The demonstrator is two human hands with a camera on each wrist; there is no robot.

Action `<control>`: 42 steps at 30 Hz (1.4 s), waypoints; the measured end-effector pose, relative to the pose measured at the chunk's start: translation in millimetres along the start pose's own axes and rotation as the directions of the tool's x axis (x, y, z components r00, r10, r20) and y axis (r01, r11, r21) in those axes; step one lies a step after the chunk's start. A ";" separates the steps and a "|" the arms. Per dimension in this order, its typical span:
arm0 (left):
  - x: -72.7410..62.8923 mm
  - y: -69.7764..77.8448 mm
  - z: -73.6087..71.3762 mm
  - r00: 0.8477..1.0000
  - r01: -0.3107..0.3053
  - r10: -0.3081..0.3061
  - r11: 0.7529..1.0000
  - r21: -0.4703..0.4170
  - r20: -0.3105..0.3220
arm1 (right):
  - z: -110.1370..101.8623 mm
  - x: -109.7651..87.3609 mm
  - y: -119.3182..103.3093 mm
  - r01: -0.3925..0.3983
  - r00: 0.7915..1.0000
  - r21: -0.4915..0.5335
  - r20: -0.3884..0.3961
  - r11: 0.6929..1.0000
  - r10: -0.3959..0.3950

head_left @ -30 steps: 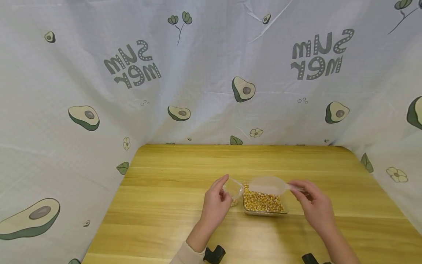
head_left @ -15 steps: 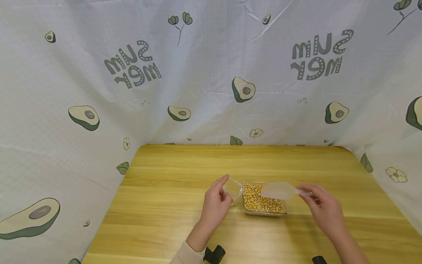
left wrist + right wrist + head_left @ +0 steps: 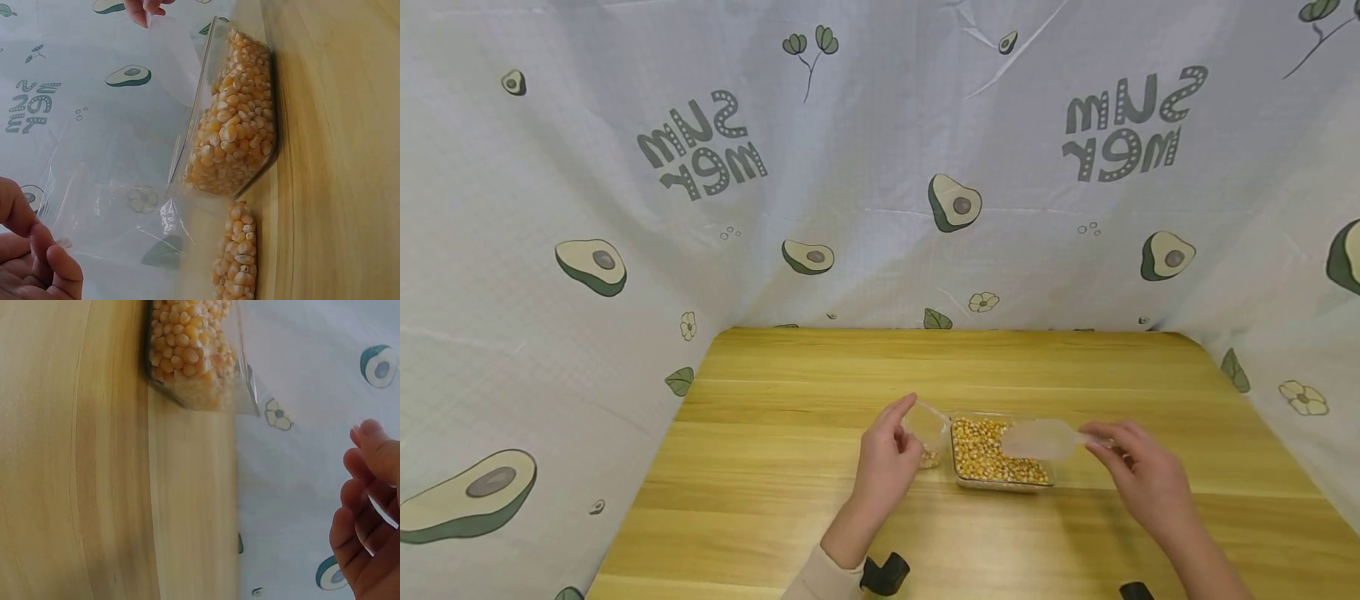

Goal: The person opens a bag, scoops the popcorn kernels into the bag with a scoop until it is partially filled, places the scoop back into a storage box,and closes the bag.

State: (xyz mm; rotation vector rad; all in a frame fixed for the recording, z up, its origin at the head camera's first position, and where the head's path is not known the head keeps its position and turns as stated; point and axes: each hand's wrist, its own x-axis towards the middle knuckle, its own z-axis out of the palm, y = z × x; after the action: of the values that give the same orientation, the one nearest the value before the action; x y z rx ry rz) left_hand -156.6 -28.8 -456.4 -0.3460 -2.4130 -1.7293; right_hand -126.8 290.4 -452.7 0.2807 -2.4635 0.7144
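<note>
With thumb and fingertips, my left hand [image 3: 883, 467] pinches the edge of a clear plastic bag [image 3: 927, 425]. In the left wrist view, the bag stands upright, its mouth spread, with corn kernels [image 3: 237, 256] in its bottom. Close to its right stands a clear rectangular container [image 3: 1000, 486] filled with yellow corn kernels [image 3: 981, 454]. My right hand [image 3: 1146, 479] pinches the handle of a translucent white scoop [image 3: 1041, 439]. The scoop's bowl is over the right part of the container and overlaps the corn in the head view. Its inside is not visible.
Bag and container stand on a wooden table [image 3: 775, 400]. A pale curtain [image 3: 880, 167] printed with avocados hangs behind the table and along both sides. A black wrist mount [image 3: 886, 575] sits at the left wrist.
The scoop has moved right, away from the bag, and slightly nearer to me along with my right hand. My left hand and the bag's mouth have shifted slightly left.
</note>
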 end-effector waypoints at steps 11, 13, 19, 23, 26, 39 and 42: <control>4.6 2.3 -0.4 1.000 0.014 -0.014 1.000 -0.015 -0.004 | 0.8 1.4 -4.0 0.071 0.996 -0.121 0.054 0.990 -0.065; 5.7 2.3 0.1 1.000 0.021 -0.021 0.999 -0.032 0.001 | 2.4 1.1 -3.4 0.087 0.996 -0.136 0.047 0.987 -0.081; 7.0 3.8 1.3 0.998 0.063 -0.061 0.994 -0.088 0.016 | 8.6 0.4 -5.0 0.131 0.991 -0.142 0.037 0.981 -0.127; 5.8 1.0 1.0 0.996 0.088 -0.086 0.990 -0.109 0.021 | 12.6 -0.8 -6.9 0.132 0.991 -0.136 0.038 0.982 -0.128; 5.6 -1.6 -0.3 0.996 0.091 -0.090 0.991 -0.100 0.021 | 15.5 -1.6 -7.2 0.130 0.991 -0.131 0.039 0.983 -0.126; 3.7 -3.5 -2.6 0.996 0.082 -0.081 0.994 -0.069 0.024 | 30.4 -6.9 -2.8 0.028 0.999 0.018 0.037 0.999 -0.029; 4.0 -3.5 -3.1 0.997 0.081 -0.080 0.995 -0.065 0.021 | 34.6 -8.4 -1.3 -0.032 0.998 0.043 0.052 0.999 0.029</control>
State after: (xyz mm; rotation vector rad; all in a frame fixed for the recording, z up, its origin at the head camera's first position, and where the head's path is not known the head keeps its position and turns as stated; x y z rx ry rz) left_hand -161.4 -32.4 -457.5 -0.2771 -2.4190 -1.8503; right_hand -135.1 270.8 -481.2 0.2818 -2.5084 0.7835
